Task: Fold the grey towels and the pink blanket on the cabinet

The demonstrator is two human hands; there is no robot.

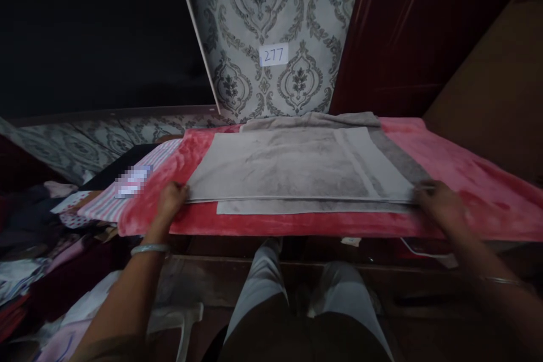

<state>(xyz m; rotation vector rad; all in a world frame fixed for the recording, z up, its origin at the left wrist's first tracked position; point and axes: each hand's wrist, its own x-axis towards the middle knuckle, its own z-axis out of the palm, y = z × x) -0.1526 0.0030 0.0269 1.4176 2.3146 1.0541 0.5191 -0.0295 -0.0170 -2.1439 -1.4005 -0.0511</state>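
A grey towel [280, 164] lies spread lengthwise over a red plush blanket [199, 223], with a lighter woven band near its right end. My left hand [172, 201] pinches the towel's near left corner. At the near right corner, my right hand [439, 206] grips the same edge, slightly blurred. More grey cloth [314, 120] shows behind and to the right of the towel, and another grey layer [305, 207] peeks out below its front edge; I cannot tell whether these are separate towels.
A pink-striped cloth [163, 153] lies to the left, near a heap of clothes [55, 271]. A large dark screen [102, 34] hangs at the upper left. A paper marked 277 [274, 55] is on the patterned wall. A white plastic stool [184, 317] stands below.
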